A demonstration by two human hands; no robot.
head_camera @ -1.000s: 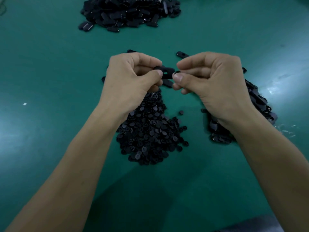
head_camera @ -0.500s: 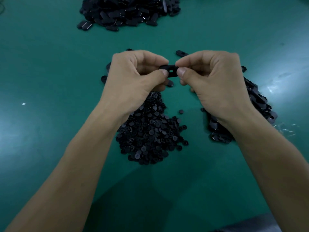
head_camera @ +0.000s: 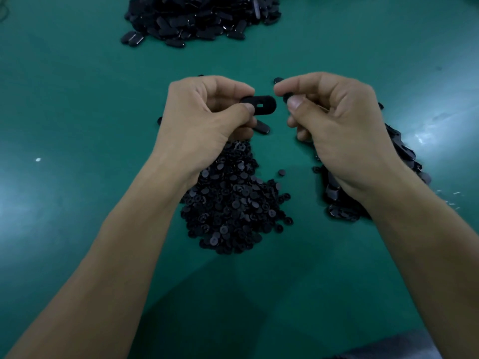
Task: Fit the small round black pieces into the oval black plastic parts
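My left hand [head_camera: 207,117] pinches one end of an oval black part [head_camera: 261,106] between thumb and forefinger; its central slot shows. My right hand [head_camera: 334,123] is a short gap to the right and pinches a small round black piece [head_camera: 287,96] between thumb and forefinger. The two pieces do not touch. A heap of small round pieces [head_camera: 233,203] lies under my left wrist. A heap of oval parts [head_camera: 342,203] lies under my right wrist, mostly hidden by it.
A large pile of black oval parts [head_camera: 197,19] sits at the far edge of the green table [head_camera: 77,99]. A lone oval part [head_camera: 262,127] lies below the held one, and a single round piece [head_camera: 282,172] between the two near heaps.
The hands were together at the oval part; my right hand has pulled a little to the right with the round piece, leaving a gap. The left hand stays in place.
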